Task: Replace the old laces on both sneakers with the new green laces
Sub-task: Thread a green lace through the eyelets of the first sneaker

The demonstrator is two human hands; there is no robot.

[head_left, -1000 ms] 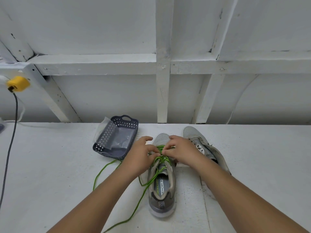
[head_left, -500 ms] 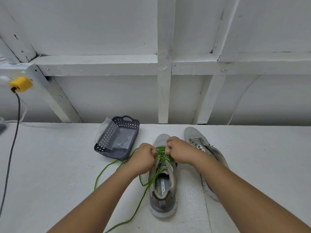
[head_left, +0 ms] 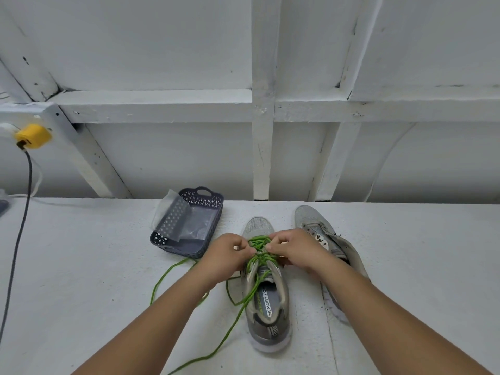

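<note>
Cable: a dark cable (head_left: 19, 226) hangs from a yellow plug (head_left: 33, 136) at the far left, about 9 o'clock from the shoes, well apart from them.
Basket: a dark perforated basket (head_left: 213, 209) sits on the white table (head_left: 81, 280) at 10 o'clock from the laced shoe, with a clear plastic bag (head_left: 186, 220) lying in it and over its left rim.
Loose lace ends: the green lace (head_left: 259, 249) trails off at 7 o'clock, one end looping by the basket's near corner, the other running along the shoe's left side toward the bottom edge.
Left hand: the left hand (head_left: 226, 255) has its fingers curled, pinching the green lace on the left side of the eyelets.
Laced sneaker: the grey sneaker (head_left: 266, 301) stands toe away at 12 o'clock, heel at 6 o'clock; the lace crossings lie between the two hands.
Right hand: the right hand (head_left: 293, 249) also pinches the lace, from the 3 o'clock side, fingertips near those of the left.
Second sneaker: the other grey sneaker (head_left: 319, 234) lies just beside, at 2 o'clock, behind the right wrist; no lace shows in its visible eyelets.
</note>
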